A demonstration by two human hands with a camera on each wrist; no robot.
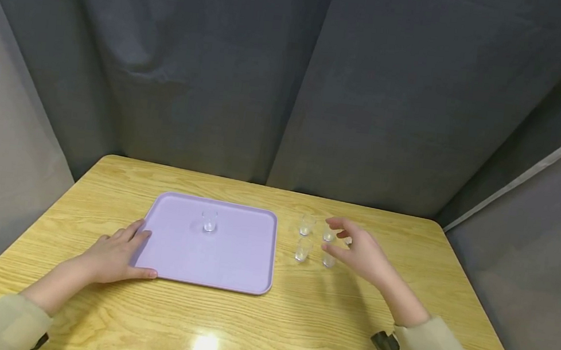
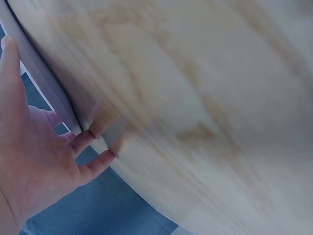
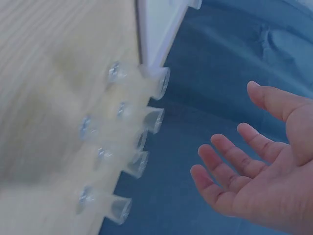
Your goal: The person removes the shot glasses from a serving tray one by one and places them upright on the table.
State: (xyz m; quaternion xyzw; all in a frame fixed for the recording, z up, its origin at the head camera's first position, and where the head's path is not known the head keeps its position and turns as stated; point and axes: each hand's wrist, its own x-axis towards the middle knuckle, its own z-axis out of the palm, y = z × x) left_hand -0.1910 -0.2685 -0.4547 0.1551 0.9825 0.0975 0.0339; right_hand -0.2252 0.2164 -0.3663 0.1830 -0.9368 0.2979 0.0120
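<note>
My right hand [image 1: 362, 255] hovers with its fingers [image 3: 222, 169] spread and relaxed, holding nothing, just beside a cluster of small clear plastic cups [image 1: 315, 241] standing upright on the pale wooden table [image 1: 326, 324]. My left hand [image 1: 116, 252] lies flat, fingers straight, touching the near left corner of the flat lilac plastic tray [image 1: 240, 257]. One more small clear cup [image 1: 209, 220] stands upright on the tray towards its far edge. Bare table shows between tray edge and cluster, and along the near edge.
</note>
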